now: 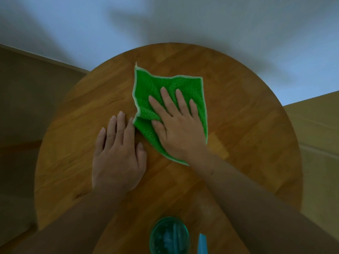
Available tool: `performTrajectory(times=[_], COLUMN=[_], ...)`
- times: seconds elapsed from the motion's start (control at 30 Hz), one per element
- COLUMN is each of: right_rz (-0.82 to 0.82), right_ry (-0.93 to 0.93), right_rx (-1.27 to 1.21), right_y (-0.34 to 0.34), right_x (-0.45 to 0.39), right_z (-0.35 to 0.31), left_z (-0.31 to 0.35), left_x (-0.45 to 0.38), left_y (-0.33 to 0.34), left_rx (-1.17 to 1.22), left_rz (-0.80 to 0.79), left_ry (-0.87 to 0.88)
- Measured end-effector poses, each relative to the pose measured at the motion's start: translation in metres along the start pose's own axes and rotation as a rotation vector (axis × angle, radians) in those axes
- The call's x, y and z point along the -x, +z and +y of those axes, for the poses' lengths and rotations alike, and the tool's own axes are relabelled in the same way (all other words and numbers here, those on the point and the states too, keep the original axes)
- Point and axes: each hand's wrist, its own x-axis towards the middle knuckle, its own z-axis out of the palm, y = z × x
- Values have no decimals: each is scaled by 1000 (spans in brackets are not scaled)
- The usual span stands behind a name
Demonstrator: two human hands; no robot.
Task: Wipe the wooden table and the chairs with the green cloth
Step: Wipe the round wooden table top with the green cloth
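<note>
A round wooden table [247, 125] fills the middle of the view. On it, toward the far side, lies a green cloth [152, 83] with a pale edge, partly folded over at its left. My right hand [176, 125] presses flat on the cloth with its fingers spread. Flat on the bare wood just left of the cloth lies my left hand [117, 153], its index fingertip close to the cloth's folded corner. No chair is plainly in view.
A blue-green glass [168, 235] stands at the near edge of the table, with a blue object [202, 244] beside it at the right. A pale wall rises behind the table. Beige floor lies left and right of it.
</note>
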Motion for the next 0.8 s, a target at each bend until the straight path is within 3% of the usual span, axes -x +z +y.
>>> performTrajectory(times=[0.07,0.27,0.47,0.57,0.73,0.8], right_rz=[-4,94,110,94,32,14], right_ry=[68,688,882,710,138,-9], right_rx=[24,-75,-157,-87,7,6], right_y=[-6,-9,-10,-15,-14,-13], right_x=[-7,24,5,-32,-73,-74], right_z=[31,85,54,32,-31,-39], left_z=[0,-1,-1,-1,1,2], left_x=[0,1,-1,-1,-1,-1], left_y=[-1,-2,-2,-1,-1,-1], left_rx=[12,0,-19,-33,-44,-53], left_rz=[-13,2,0,4,14,14], left_ry=[-3,5,15,15,9,11])
